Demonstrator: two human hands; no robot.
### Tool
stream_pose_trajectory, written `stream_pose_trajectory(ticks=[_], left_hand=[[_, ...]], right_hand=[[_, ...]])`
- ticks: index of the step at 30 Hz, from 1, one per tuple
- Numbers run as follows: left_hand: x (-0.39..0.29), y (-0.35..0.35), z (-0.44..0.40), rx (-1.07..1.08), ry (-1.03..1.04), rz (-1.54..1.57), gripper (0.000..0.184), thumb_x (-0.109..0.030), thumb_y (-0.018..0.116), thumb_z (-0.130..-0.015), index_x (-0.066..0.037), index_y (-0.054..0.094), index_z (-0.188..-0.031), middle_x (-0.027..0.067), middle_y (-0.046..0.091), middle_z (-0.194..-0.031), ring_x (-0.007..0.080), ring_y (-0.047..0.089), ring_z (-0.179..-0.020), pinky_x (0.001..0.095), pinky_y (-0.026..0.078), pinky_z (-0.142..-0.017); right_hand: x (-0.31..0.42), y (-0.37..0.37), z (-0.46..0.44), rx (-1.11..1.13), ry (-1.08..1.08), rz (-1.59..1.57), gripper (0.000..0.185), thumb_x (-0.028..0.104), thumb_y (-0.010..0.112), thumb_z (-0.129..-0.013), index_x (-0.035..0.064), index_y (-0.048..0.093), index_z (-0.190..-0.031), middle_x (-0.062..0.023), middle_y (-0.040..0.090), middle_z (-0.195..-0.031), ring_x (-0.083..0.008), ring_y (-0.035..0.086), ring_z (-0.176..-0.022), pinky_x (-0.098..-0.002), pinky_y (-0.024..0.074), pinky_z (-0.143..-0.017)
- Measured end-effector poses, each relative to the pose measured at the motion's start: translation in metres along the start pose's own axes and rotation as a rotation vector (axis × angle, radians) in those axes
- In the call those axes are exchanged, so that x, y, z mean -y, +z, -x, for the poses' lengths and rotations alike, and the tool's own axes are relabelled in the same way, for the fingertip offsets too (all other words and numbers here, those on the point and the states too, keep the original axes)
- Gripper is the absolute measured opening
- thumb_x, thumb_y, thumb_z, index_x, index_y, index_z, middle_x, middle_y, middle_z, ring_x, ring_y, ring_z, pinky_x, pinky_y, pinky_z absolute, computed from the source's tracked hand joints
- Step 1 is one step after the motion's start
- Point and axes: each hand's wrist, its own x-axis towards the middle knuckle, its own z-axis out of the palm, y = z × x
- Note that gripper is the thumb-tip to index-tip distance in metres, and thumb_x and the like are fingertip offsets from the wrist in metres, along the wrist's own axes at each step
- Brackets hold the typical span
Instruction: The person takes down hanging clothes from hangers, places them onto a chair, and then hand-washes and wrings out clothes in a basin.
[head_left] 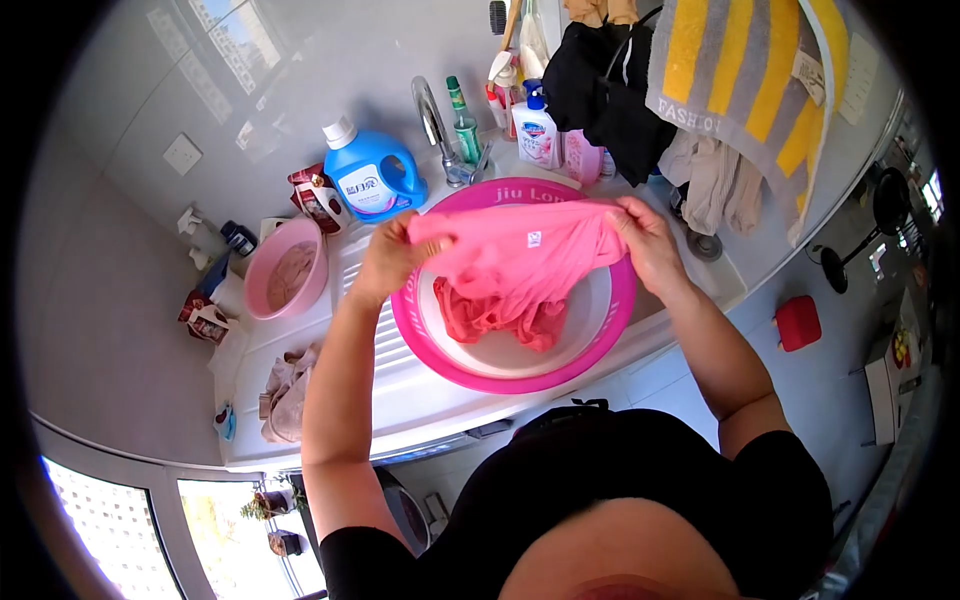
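Note:
A bright pink cloth (520, 245) is stretched between my two hands above a large basin with a magenta rim (480, 376). My left hand (388, 258) is closed on the cloth's left end, and my right hand (648, 245) grips its right end. The cloth's middle hangs down in folds over the basin. Below it, a darker coral-pink garment (470, 320) lies inside the basin, partly hidden by the cloth. The metal faucet (432, 120) stands just behind the basin's rim.
A blue detergent bottle (372, 172) and a white pump bottle (535, 130) stand behind. At left are a small pink basin (318, 262) and a crumpled cloth (288, 395). A striped towel (740, 70) and black cloth (605, 95) hang at right.

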Motion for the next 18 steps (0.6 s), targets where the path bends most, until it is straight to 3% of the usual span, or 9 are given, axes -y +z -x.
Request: stream_pose_trajectory(ticks=[2, 5, 8, 13, 14, 16, 18], left_hand=[[0.004, 0.005, 0.015, 0.139, -0.147, 0.046, 0.02, -0.008, 0.071, -0.077, -0.002, 0.06, -0.093, 0.0022, 0.064, -0.092, 0.0078, 0.056, -0.082, 0.0221, 0.046, -0.075], [0.017, -0.004, 0.031, 0.171, -0.13, 0.108, 0.019, -0.011, 0.07, -0.078, -0.002, 0.06, -0.092, 0.0003, 0.062, -0.089, 0.0076, 0.054, -0.083, 0.0213, 0.044, -0.075], [0.013, -0.013, 0.049, 0.141, -0.197, 0.283, 0.017, -0.014, 0.068, -0.08, -0.002, 0.061, -0.089, -0.0003, 0.06, -0.087, 0.0076, 0.053, -0.081, 0.0212, 0.042, -0.074], [-0.025, -0.005, 0.075, 0.175, 0.067, 0.383, 0.021, -0.018, 0.068, -0.08, 0.002, 0.065, -0.086, 0.0022, 0.057, -0.079, 0.0099, 0.049, -0.072, 0.0245, 0.038, -0.064], [-0.03, -0.005, 0.075, 0.168, 0.068, 0.38, 0.021, -0.018, 0.068, -0.08, 0.002, 0.065, -0.086, 0.0022, 0.057, -0.079, 0.0099, 0.049, -0.072, 0.0245, 0.038, -0.064], [-0.035, -0.008, 0.071, 0.153, 0.28, 0.399, 0.027, -0.02, 0.07, -0.078, 0.003, 0.065, -0.09, 0.0046, 0.056, -0.077, 0.0126, 0.048, -0.07, 0.0262, 0.038, -0.063], [-0.024, -0.011, 0.067, 0.15, 0.276, 0.423, 0.023, -0.017, 0.068, -0.079, 0.002, 0.066, -0.091, 0.0045, 0.054, -0.077, 0.0143, 0.047, -0.073, 0.0265, 0.038, -0.068]], right_hand=[[0.017, -0.001, -0.004, -0.016, -0.05, 0.068, 0.013, 0.014, 0.056, -0.089, 0.0023, 0.06, -0.094, 0.0024, 0.056, -0.079, -0.0038, 0.049, -0.072, -0.0184, 0.0413, -0.065], [0.04, -0.006, -0.006, 0.063, -0.003, 0.09, 0.013, 0.015, 0.06, -0.085, 0.0021, 0.062, -0.082, 0.0063, 0.05, -0.068, -0.001, 0.042, -0.063, -0.0183, 0.0338, -0.055], [0.063, -0.01, -0.005, 0.137, 0.023, 0.087, 0.014, 0.015, 0.06, -0.084, 0.0019, 0.061, -0.08, 0.0066, 0.048, -0.067, -0.001, 0.042, -0.063, -0.0176, 0.0331, -0.056], [0.085, -0.016, -0.006, 0.244, -0.025, -0.117, 0.014, 0.014, 0.059, -0.084, 0.0054, 0.054, -0.075, 0.0066, 0.047, -0.066, -0.0008, 0.041, -0.061, -0.0181, 0.033, -0.055], [0.085, -0.017, -0.009, 0.31, -0.077, -0.249, 0.014, 0.013, 0.058, -0.084, 0.0072, 0.051, -0.073, 0.0065, 0.047, -0.067, -0.0007, 0.041, -0.061, -0.0184, 0.0332, -0.055], [0.083, -0.009, -0.019, 0.341, -0.063, -0.293, 0.015, 0.013, 0.059, -0.084, 0.0082, 0.049, -0.074, 0.0062, 0.047, -0.068, -0.0008, 0.042, -0.063, -0.0185, 0.0337, -0.056], [0.081, -0.001, -0.032, 0.386, -0.046, -0.374, 0.018, 0.014, 0.06, -0.084, 0.0102, 0.045, -0.074, 0.0056, 0.048, -0.071, -0.001, 0.043, -0.065, -0.0185, 0.0347, -0.059]])
